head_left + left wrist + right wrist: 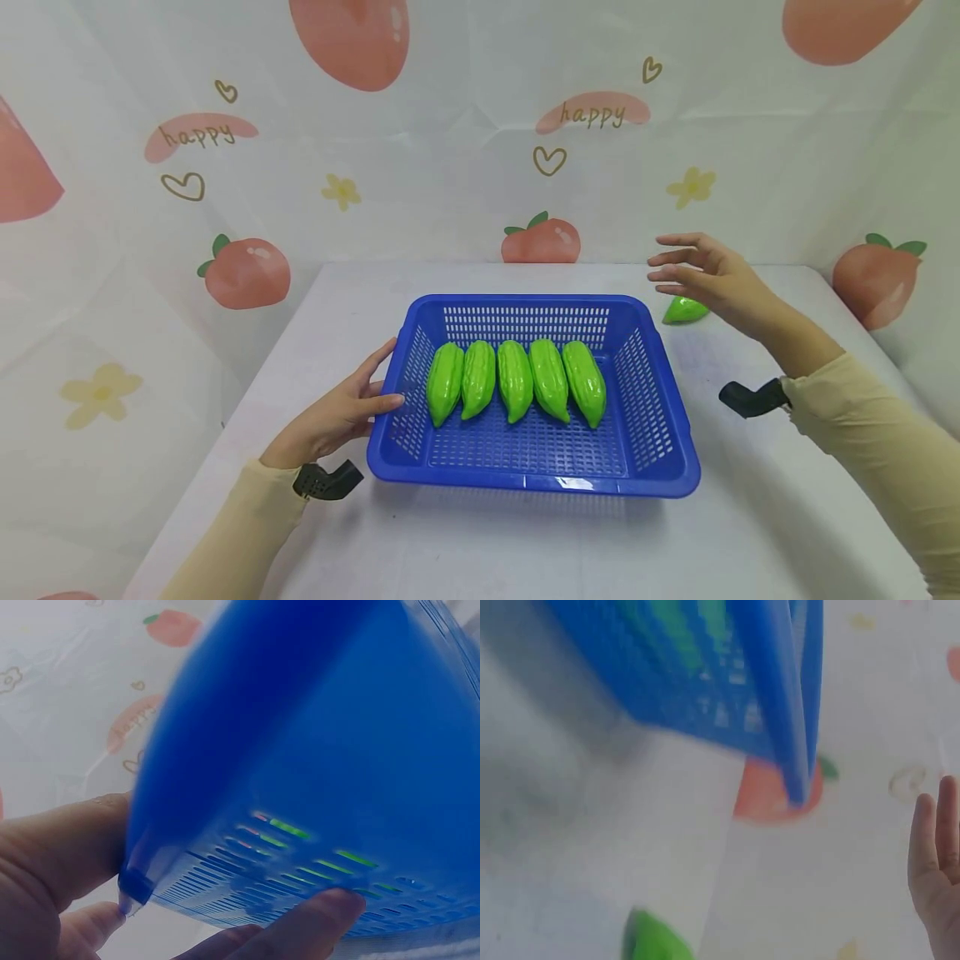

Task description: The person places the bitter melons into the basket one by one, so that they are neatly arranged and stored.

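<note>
A blue plastic basket [525,482] with slotted walls sits mid-table in the head view. Several shiny green bitter melons [515,381] lie side by side in it, tapered ends toward me. My left hand [341,414] grips the basket's left side, its thumb at the rim. The left wrist view shows fingers [300,930] against the slotted outer wall. Beyond the basket's right side, my right hand [712,279] hangs in the air with fingers extended and nothing held. Partly hidden below it, another green bitter melon [684,311] lies on the table.
The white table [480,550] backs onto a white cloth [450,183] printed with peaches, hearts and flowers. The same cloth hangs along both sides. A small black device [327,481] is fixed at my left wrist, and a similar one [752,399] at my right.
</note>
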Demonstrator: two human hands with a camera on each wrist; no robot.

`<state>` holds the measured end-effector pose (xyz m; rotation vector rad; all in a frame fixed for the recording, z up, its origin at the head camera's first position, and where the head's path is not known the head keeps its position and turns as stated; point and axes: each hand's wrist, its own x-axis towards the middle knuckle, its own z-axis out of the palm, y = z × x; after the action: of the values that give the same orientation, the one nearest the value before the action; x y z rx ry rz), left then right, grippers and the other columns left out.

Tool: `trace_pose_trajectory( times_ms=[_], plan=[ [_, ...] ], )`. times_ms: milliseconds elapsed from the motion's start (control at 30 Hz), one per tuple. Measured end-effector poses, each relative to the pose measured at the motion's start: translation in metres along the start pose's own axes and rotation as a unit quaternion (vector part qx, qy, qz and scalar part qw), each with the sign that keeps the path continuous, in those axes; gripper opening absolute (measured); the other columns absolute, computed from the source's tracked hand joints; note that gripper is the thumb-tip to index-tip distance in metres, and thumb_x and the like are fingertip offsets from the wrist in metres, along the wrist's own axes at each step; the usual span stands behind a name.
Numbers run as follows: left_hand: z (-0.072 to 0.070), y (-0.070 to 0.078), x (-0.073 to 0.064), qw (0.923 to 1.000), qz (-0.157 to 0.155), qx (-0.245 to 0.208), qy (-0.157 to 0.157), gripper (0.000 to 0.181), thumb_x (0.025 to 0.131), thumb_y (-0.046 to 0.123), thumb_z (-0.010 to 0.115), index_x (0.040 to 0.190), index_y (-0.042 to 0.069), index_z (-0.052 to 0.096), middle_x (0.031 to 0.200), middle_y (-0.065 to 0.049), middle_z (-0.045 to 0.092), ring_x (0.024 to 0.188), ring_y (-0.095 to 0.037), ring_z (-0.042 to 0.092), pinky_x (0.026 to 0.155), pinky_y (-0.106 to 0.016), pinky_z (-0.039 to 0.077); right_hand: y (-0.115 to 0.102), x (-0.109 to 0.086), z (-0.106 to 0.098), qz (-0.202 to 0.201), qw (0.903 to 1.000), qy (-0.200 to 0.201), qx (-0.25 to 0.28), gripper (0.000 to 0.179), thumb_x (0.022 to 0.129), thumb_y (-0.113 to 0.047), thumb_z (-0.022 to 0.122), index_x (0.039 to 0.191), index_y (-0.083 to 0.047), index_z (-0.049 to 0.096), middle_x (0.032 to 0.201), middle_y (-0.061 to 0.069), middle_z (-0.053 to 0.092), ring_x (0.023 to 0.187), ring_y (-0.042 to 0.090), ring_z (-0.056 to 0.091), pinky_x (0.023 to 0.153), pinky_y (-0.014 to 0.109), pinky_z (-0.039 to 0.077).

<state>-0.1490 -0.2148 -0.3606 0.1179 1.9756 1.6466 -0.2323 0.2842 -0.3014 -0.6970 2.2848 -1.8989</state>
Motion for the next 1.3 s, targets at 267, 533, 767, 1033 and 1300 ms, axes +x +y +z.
trace_pose_trajectory(
  times_ms=[267, 533, 767, 1033, 1300],
  plan=[
    [0.0, 0.001, -0.001, 1.0, -0.002, 0.001, -0.001, 0.089, 0.095, 0.019, 0.062, 0.153, 0.044, -0.001, 0.149, -0.028, 0.035, 0.117, -0.038, 0.059, 0.092, -0.055, 0.052, 0.025, 0.002, -0.04, 0.008, 0.9859, 0.089, 0.141, 0.03, 0.098, 0.0, 0.049, 0.123, -0.016, 0.053, 0.107, -0.004, 0.065, 0.095, 0.008, 0.067, 0.077, 0.019, 0.057],
    [0.0, 0.0, -0.003, 0.9999, -0.01, 0.011, 0.005, 0.089, 0.094, 0.024, 0.063, 0.153, 0.045, 0.0, 0.149, -0.027, 0.035, 0.116, -0.036, 0.06, 0.093, -0.053, 0.052, 0.056, 0.002, -0.065, 0.083, 0.9625, 0.179, 0.186, 0.027, 0.095, -0.003, 0.057, 0.113, -0.018, 0.045, 0.098, -0.006, 0.058, 0.083, 0.003, 0.063, 0.068, 0.017, 0.056],
    [0.0, 0.0, -0.002, 0.9999, -0.011, 0.012, 0.003, 0.088, 0.094, 0.024, 0.063, 0.152, 0.046, 0.0, 0.149, -0.026, 0.035, 0.116, -0.035, 0.06, 0.093, -0.053, 0.052, 0.078, 0.001, -0.071, 0.197, 0.9481, 0.243, 0.058, 0.075, 0.095, -0.023, 0.059, 0.153, -0.008, 0.014, 0.138, 0.018, 0.035, 0.127, 0.023, 0.046, 0.082, 0.011, 0.051],
    [0.0, 0.001, 0.0, 1.0, 0.0, 0.003, 0.002, 0.089, 0.095, 0.02, 0.062, 0.153, 0.045, -0.001, 0.148, -0.027, 0.037, 0.117, -0.038, 0.059, 0.092, -0.056, 0.051, 0.097, -0.001, -0.067, 0.295, 0.9269, 0.232, -0.003, 0.092, 0.098, -0.038, 0.048, 0.151, -0.004, -0.018, 0.156, 0.028, -0.017, 0.146, 0.043, 0.001, 0.108, 0.032, 0.033],
    [0.001, 0.0, 0.0, 1.0, -0.005, 0.001, 0.006, 0.09, 0.095, 0.019, 0.062, 0.153, 0.044, -0.001, 0.148, -0.027, 0.036, 0.119, -0.04, 0.057, 0.093, -0.057, 0.05, 0.114, 0.004, -0.056, 0.325, 0.9143, 0.242, 0.006, 0.092, 0.098, -0.035, 0.048, 0.149, -0.005, -0.023, 0.156, 0.025, -0.02, 0.146, 0.04, -0.001, 0.105, 0.034, 0.037]
  ],
)
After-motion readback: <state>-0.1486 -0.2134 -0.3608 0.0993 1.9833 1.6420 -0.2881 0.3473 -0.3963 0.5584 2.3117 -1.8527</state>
